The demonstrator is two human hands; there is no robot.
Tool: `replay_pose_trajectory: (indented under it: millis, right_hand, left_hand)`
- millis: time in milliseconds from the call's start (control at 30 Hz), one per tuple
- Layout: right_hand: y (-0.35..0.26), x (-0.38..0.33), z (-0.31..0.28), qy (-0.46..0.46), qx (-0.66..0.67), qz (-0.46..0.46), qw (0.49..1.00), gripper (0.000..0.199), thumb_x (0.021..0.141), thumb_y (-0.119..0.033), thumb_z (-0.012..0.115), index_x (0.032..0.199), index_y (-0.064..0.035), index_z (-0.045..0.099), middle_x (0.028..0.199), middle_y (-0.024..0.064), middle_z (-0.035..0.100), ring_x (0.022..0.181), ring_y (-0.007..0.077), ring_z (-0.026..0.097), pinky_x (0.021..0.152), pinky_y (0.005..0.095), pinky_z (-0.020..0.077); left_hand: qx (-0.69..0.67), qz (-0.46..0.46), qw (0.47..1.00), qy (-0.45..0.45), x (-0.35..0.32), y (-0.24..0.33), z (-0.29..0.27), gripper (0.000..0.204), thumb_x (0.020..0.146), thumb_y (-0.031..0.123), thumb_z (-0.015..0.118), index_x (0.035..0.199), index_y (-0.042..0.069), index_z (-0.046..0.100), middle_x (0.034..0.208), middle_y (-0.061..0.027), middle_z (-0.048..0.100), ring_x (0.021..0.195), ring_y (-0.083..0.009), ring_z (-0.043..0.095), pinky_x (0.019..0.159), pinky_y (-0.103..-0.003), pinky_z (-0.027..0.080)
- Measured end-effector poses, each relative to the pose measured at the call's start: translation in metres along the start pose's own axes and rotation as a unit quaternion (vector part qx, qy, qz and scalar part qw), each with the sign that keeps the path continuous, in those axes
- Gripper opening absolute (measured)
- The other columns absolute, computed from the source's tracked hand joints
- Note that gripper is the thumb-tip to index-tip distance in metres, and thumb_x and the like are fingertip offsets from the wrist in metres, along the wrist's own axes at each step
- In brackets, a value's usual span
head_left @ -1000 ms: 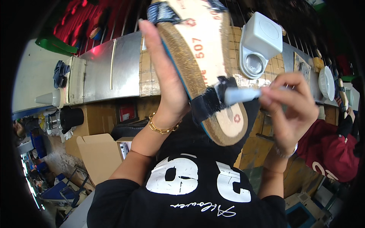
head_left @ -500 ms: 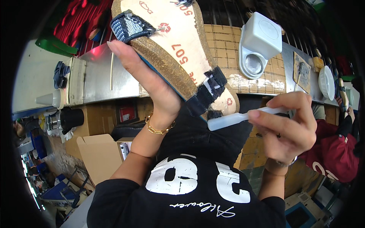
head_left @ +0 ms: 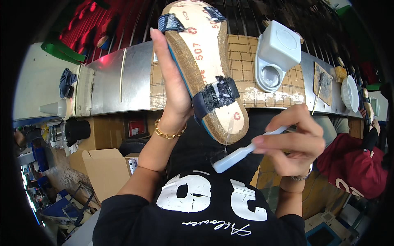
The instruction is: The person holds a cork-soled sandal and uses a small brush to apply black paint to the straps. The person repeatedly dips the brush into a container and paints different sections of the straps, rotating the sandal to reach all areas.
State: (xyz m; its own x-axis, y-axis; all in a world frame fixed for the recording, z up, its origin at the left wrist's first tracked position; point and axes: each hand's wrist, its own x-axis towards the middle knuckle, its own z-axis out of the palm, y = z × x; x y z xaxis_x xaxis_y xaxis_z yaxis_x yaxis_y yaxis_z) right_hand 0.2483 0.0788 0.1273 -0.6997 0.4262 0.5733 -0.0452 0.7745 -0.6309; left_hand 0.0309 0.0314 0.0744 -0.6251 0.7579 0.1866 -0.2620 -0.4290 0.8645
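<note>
My left hand (head_left: pixel 174 92) grips a cork sandal sole (head_left: pixel 193 61) by its left edge, thumb along the side, its pale printed underside toward me. Dark strap ends (head_left: pixel 217 96) lie folded across the underside at the near part. At the far part are a blue-grey strap end (head_left: pixel 170 23) and a dark one at the right edge. Between the fingertips of my right hand (head_left: pixel 295 143) is a white-handled brush (head_left: pixel 234 159) with dark bristles, just below the sole's near tip and apart from it. A thin clear strand, like glue, stretches from sole to bristles.
On the cardboard-covered bench (head_left: pixel 164 96) stands a pale glue pot (head_left: pixel 277 53) with a round opening. Farther right are a stained board (head_left: pixel 322 84) with a stick and a white bowl (head_left: pixel 349 93). A co-worker in a maroon top (head_left: pixel 357 160) sits at right. An opened carton (head_left: pixel 102 170) is at left.
The brush has come off the sole's near tip, down and slightly left, drawing out the strand. My left hand has shifted the sole rightward and turned it more upright.
</note>
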Motion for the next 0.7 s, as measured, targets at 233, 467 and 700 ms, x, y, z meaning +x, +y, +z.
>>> replay_pose_trajectory:
  millis: [233,467,700]
  right_hand:
    - [0.009,-0.004,-0.003,0.016,0.056,0.012,0.998,0.025,0.061,-0.005,0.085,0.084,-0.0172,0.084,0.079,-0.0013,0.064,0.064,0.0103,0.05,0.059,0.0265,0.0325]
    - [0.015,-0.007,-0.006,0.01,0.04,0.056,0.998,0.025,0.059,-0.006,0.085,0.082,-0.0165,0.084,0.079,0.0002,0.065,0.066,0.01,0.053,0.06,0.0247,0.0347]
    - [0.028,-0.01,-0.009,-0.009,0.027,0.063,0.998,0.018,0.068,-0.005,0.083,0.084,-0.0125,0.084,0.082,0.0039,0.066,0.067,0.0089,0.058,0.056,0.0201,0.0401]
  left_hand:
    - [-0.06,-0.135,0.986,-0.074,0.003,-0.004,0.005,0.085,0.1,0.074,0.024,0.136,0.002,0.053,0.121,-0.0127,0.067,0.104,-0.0147,0.07,0.089,-0.03,0.059]
    - [-0.027,-0.134,0.981,-0.138,0.005,-0.011,0.011,0.08,0.102,0.069,0.027,0.139,0.003,0.052,0.125,-0.0135,0.066,0.11,-0.0161,0.069,0.095,-0.03,0.057]
    - [-0.142,-0.249,0.932,-0.222,0.014,-0.022,0.003,0.071,0.107,0.054,0.033,0.152,-0.001,0.035,0.14,-0.02,0.057,0.122,-0.0231,0.064,0.102,-0.038,0.055]
